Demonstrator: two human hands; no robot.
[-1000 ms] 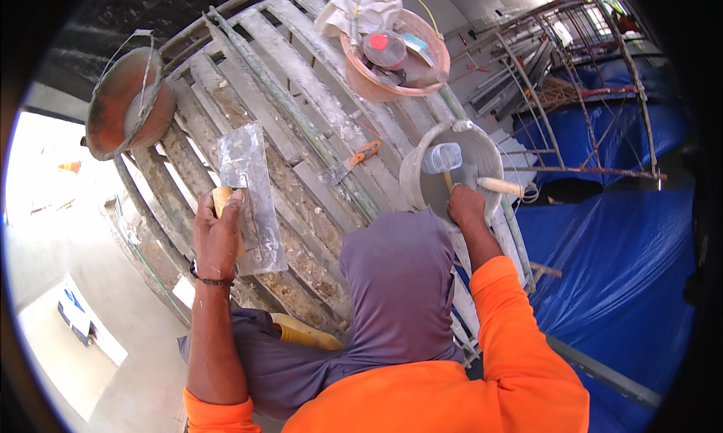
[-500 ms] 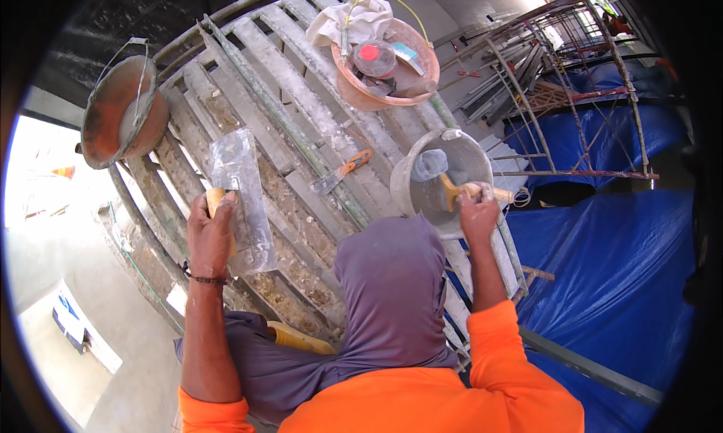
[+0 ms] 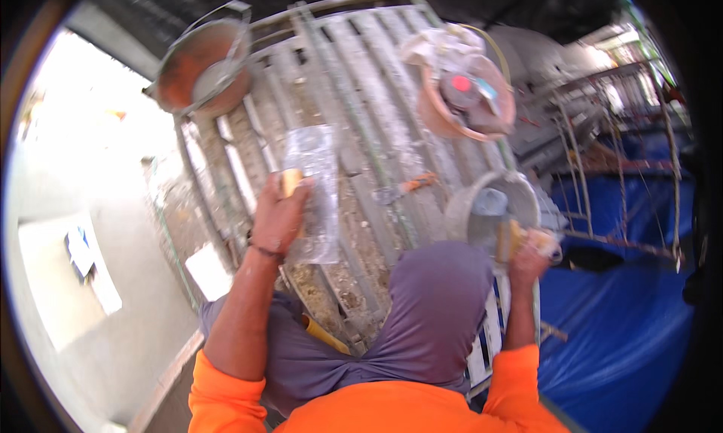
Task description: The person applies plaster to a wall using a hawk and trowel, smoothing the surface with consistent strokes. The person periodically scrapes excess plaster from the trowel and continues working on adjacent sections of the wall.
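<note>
My left hand [image 3: 282,213] is closed round the wooden grip of a plastering trowel [image 3: 320,184]. Its broad rectangular metal blade is smeared with pale residue and lies over the slatted platform. At the right, my right hand [image 3: 529,258] grips a wooden-handled tool [image 3: 512,239] over the rim of a grey bucket [image 3: 459,211]. Blur and the bucket hide that tool's working end, so its kind is unclear. Inside the bucket sits a clear plastic container [image 3: 489,202]. Between my hands, a scraper with an orange handle [image 3: 418,182] rests on the slats.
An orange-brown bucket [image 3: 197,71] stands at the far left. A pinkish bucket [image 3: 437,115] at the back right holds a cloth and a red-capped container [image 3: 461,93]. Metal scaffolding [image 3: 614,241] and blue tarpaulin [image 3: 610,343] lie beyond the platform's right edge.
The whole view has swung, shifting the platform and buckets rightward in the picture. Both hands keep their tools; the right-hand tool has turned and stays at the grey bucket.
</note>
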